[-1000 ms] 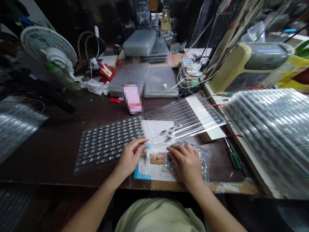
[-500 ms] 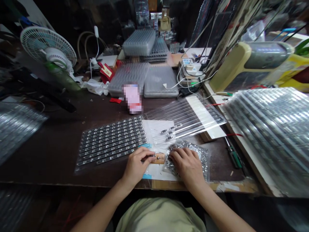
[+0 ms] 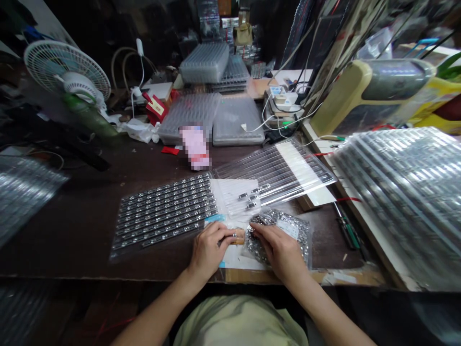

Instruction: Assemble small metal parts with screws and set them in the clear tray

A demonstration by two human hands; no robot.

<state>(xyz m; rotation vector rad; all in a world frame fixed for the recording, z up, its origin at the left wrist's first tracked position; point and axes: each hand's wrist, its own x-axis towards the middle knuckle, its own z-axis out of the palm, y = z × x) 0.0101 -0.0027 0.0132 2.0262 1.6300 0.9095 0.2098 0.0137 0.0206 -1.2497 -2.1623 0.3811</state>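
Note:
My left hand (image 3: 211, 244) is closed in a pinch on a small metal part at the left end of a little brown block (image 3: 239, 238). To its right, my right hand (image 3: 281, 245) rests over a clear bag of small shiny metal parts (image 3: 304, 235). Its thumb and fingers come together at the bag's left side, and whatever is between them is hidden. Left of my hands lies a clear tray filled with rows of dark metal pieces (image 3: 165, 206). Beyond the bag, a grooved clear tray (image 3: 284, 168) holds several loose pieces (image 3: 253, 197) near its left end.
A screwdriver with a green handle (image 3: 349, 234) lies right of the bag. Large stacked trays (image 3: 399, 192) fill the right side. Farther back are a pink blurred object (image 3: 195, 148), closed clear trays (image 3: 238, 122), cables and a fan (image 3: 68, 72). The table's front edge (image 3: 162, 278) runs near my forearms.
My right hand's fingers have gone from spread into the bag's parts to drawn together at its left side. My left hand has turned slightly, still pinching at the brown block.

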